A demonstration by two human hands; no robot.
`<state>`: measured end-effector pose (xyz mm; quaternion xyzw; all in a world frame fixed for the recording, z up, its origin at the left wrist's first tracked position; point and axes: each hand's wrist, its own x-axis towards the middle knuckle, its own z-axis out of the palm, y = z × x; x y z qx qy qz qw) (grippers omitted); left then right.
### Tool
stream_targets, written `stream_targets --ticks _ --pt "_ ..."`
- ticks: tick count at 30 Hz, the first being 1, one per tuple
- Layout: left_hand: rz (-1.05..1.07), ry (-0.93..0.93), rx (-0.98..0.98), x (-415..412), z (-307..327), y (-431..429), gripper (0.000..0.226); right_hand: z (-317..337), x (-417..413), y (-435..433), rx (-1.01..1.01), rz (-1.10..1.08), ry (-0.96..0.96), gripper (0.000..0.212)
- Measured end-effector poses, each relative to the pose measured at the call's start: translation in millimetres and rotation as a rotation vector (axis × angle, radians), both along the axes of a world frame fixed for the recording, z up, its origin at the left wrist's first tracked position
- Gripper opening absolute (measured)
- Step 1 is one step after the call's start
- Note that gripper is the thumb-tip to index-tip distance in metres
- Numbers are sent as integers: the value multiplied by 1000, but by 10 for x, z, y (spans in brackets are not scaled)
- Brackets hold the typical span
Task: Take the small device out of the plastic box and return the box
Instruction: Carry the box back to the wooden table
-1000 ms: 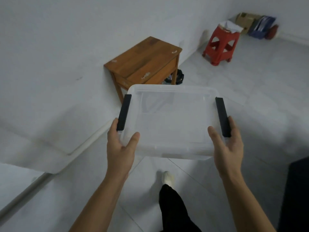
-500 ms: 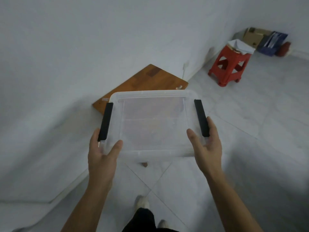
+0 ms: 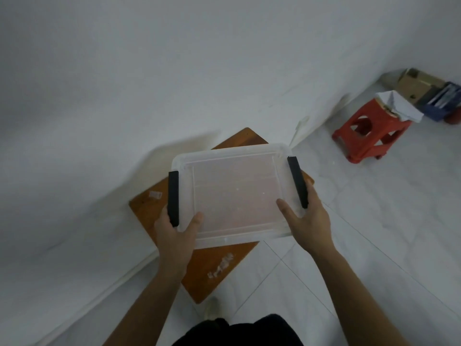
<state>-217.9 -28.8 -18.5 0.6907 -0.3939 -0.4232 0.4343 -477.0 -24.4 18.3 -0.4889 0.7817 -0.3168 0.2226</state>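
Now plastic box (image 3: pixel 234 193) held above desk (image 3: pixel 214 260), clamped by left hand (image 3: pixel 174 231) and right hand (image 3: pixel 306 216); overhang risked if set off-centre.

Dim, flat light (slight motion blur), wide-angle bending at edges.

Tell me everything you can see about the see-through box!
The plastic box is clear and roughly square with rounded corners. A clear lid is on top, and a black clip runs along each side. Nothing shows inside it. It is held about level above the brown wooden table. The left hand grips its near left corner and the right hand its near right corner, thumbs on the lid.
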Motion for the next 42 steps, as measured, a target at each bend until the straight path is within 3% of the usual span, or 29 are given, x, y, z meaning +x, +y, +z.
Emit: stream_targets --ticks 6,20,23,27,32,36,40,42 --pt "60 -58 103 -69 -288 -519 95 -361 -80 -846 157 127 33 91" --pt "394 -188 300 -795 -563 -1240 108 -1007 -474 -2640 219 690 -27 95" --pt "369 -269 348 -950 -586 -1366 116 -1064 -520 -2851 228 764 -11 91" --pt "313 -456 385 -1019 -667 -1393 111 -1138 -500 -3004 224 839 40 86" --pt "239 -512 408 -991 -686 -1385 111 -1133 -515 -3040 251 875 76 84" --pt "173 -504 460 -987 -632 -1377 133 -1080 -512 -3061 272 889 154 84" --pt "126 -511 494 -956 -599 -1358 155 -962 -548 -3205 431 958 243 92" --pt "100 -509 500 -949 -588 -1360 156 -652 -520 -3368 399 1055 304 80"
